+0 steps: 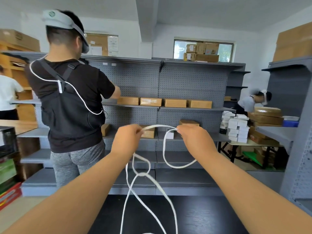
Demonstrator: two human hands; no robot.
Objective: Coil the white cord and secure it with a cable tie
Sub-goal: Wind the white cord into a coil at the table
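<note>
I hold the white cord [158, 126] up at chest height between both hands. My left hand [128, 139] pinches it at the left and my right hand [194, 139] pinches it at the right, with a short arched stretch between them. Below my right hand a loop [175, 165] hangs down. Under my left hand the cord crosses itself in a small loop [142, 173], then long strands [128, 200] trail down over the black table [202, 215]. No cable tie is visible.
A person in a black shirt [70, 92] stands close at the left, facing grey pegboard shelves [168, 81] with brown boxes [175, 103]. Another person [253, 102] bends over at the right near stacked white boxes [236, 129]. Coloured boxes [8, 183] lie at the far left.
</note>
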